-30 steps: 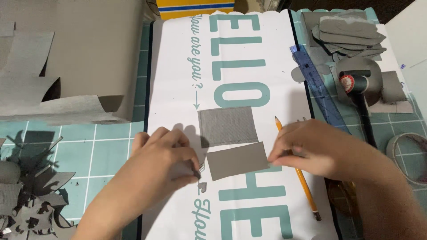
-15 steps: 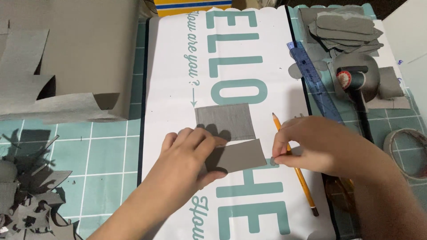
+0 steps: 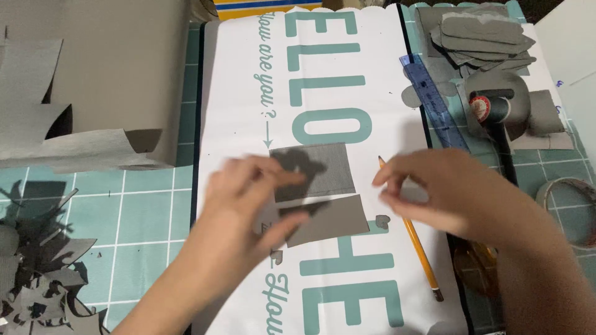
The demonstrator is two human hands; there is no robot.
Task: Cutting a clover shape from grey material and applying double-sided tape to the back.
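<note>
Two grey card rectangles lie on a white printed sheet (image 3: 372,80), an upper piece (image 3: 326,162) and a lower piece (image 3: 332,222), almost edge to edge. My left hand (image 3: 245,198) is blurred over their left ends, with its fingers reaching across the upper piece and its thumb resting on the lower one. My right hand (image 3: 444,192) hovers just right of the pieces, clear of them, fingers loosely curled with nothing in them. A yellow pencil (image 3: 417,251) lies under that hand.
The sheet lies on a teal cutting mat (image 3: 149,211). A large curled grey card sheet (image 3: 99,74) fills the top left, with grey offcuts (image 3: 37,285) at the bottom left. At right are a blue ruler (image 3: 434,102), a black-handled tool (image 3: 493,111), stacked grey cut shapes (image 3: 484,37) and a tape roll (image 3: 574,205).
My right hand has let go of the lower piece's right edge and drawn back to the right. My left hand has slid right, onto both pieces.
</note>
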